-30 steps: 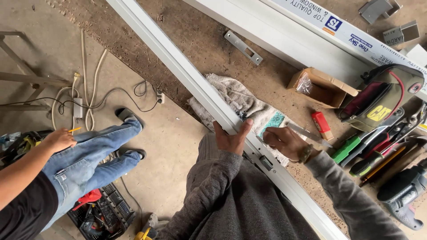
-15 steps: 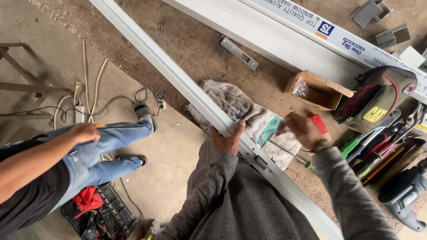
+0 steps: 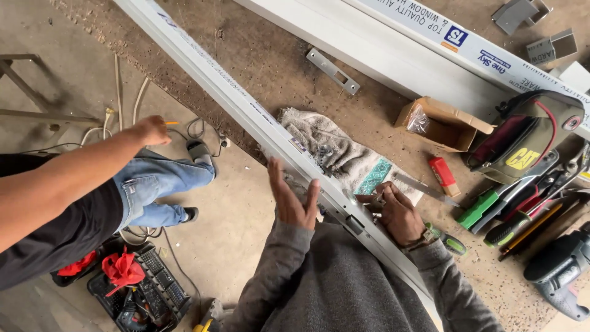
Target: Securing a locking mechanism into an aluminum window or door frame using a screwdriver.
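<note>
My left hand is open with its fingers spread, its palm against the near side of a long white aluminium frame bar that runs diagonally across the workbench. My right hand rests on the same bar, just right of a dark slot cut in it. Its fingers are closed on a small metal piece. A green-handled screwdriver lies by my right wrist. A grey towel lies under the bar beyond my hands.
Another person in jeans stands on the left, one arm stretched over the floor cables. On the bench lie a small cardboard box, a red cutter, a tool pouch, hand tools, a drill and a second white profile. A black crate sits on the floor.
My right hand has come back from near the red cutter to the bar beside the slot. My left hand has opened wider. The other person's arm has swung further right.
</note>
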